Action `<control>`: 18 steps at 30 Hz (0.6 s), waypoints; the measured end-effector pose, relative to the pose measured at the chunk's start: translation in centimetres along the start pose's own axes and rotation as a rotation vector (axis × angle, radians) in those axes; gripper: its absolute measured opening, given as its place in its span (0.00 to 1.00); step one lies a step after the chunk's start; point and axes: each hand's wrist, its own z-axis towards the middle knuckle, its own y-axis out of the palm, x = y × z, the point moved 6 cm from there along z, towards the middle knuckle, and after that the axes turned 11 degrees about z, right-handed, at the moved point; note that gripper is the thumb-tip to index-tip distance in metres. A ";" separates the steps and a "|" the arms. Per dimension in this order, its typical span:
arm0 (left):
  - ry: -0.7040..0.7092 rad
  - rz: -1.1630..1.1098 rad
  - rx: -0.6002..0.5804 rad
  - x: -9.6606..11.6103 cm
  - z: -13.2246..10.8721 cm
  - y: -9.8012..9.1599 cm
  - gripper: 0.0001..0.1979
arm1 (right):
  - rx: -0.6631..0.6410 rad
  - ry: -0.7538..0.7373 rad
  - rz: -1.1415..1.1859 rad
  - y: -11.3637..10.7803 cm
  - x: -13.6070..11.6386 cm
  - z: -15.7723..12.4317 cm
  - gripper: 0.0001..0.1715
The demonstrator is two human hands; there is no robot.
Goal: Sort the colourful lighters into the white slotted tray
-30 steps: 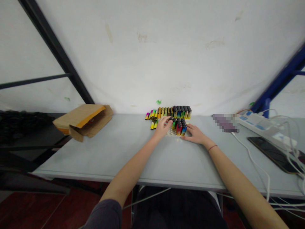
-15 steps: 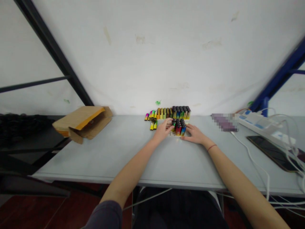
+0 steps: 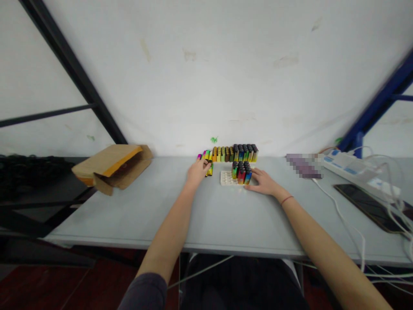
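lighters [image 3: 241, 173]: glossy plastic | tray [image 3: 226, 178]: matt plastic | cardboard box [image 3: 111, 162]: matt, rough

Open cardboard box [image 3: 112, 167] | white power strip [image 3: 346, 168] | black smartphone [image 3: 366, 207] | white cables [image 3: 338, 211]

The left hand [image 3: 197, 172] bends down over a few lighters [image 3: 209, 169] at the left end of a long row of upright lighters [image 3: 234, 153]; whether it holds one cannot be told. The right hand [image 3: 264, 181] lies open on the counter [image 3: 129, 215], a red thread [image 3: 287, 199] around its wrist, its fingers just beside a white tray [image 3: 227, 178]. The tray's right part carries a block of upright lighters [image 3: 241, 172]. A cardboard box [image 3: 112, 168] sits well left. Well right lie a blurred object [image 3: 303, 165], a power strip [image 3: 348, 169], a phone [image 3: 364, 206] and white cables [image 3: 339, 211].
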 end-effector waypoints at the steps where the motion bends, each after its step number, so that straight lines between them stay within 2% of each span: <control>1: -0.028 0.017 -0.043 -1.2 0.3 0.1 0.10 | 0.002 -0.002 0.003 0.0 0.0 0.0 0.51; 3: -0.065 0.012 -0.120 -2.8 0.7 0.2 0.10 | 0.010 -0.002 0.005 0.1 0.1 0.0 0.49; 5: -0.074 -0.013 -0.159 -3.6 0.9 0.0 0.07 | 0.017 -0.002 0.002 0.1 0.1 0.0 0.49; 8: -0.066 -0.032 -0.186 -3.6 0.8 -0.3 0.05 | 0.019 -0.003 -0.003 0.1 0.1 0.0 0.49; 12: -0.036 -0.059 -0.209 -3.2 0.5 -0.2 0.15 | 0.011 -0.005 -0.007 0.0 0.0 0.0 0.50; 14: -0.037 -0.023 -0.212 -3.2 0.5 -0.1 0.16 | 0.007 -0.002 -0.008 0.0 0.0 0.0 0.50; 16: -0.077 -0.009 -0.187 -3.3 0.6 -0.3 0.13 | 0.004 -0.001 -0.005 0.0 0.0 0.0 0.50; 18: -0.164 -0.125 -0.154 -3.3 0.8 -0.3 0.12 | 0.001 -0.001 0.002 0.0 0.1 0.1 0.50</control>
